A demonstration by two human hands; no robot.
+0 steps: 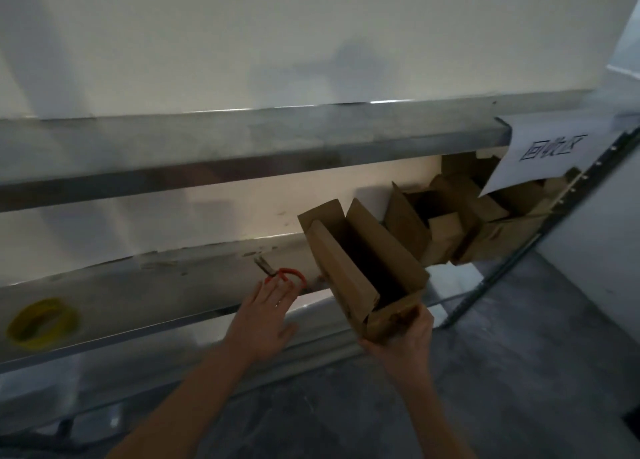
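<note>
My right hand (401, 340) grips the near end of an open brown cardboard box (360, 268), holding it tilted in the air by the front of a steel shelf (138, 306). Its flaps stand open and the inside is dark. My left hand (263, 320) reaches out flat with straight fingers, the fingertips at the red handles of a pair of scissors (280, 273) that lies on the shelf. The scissor blades point away to the upper left.
A yellow tape roll (41, 323) lies at the shelf's left end. Several open cardboard boxes (460, 223) are piled at the right end under a paper sign (550, 153). An upper steel shelf (242, 146) runs above. The floor (502, 372) is grey.
</note>
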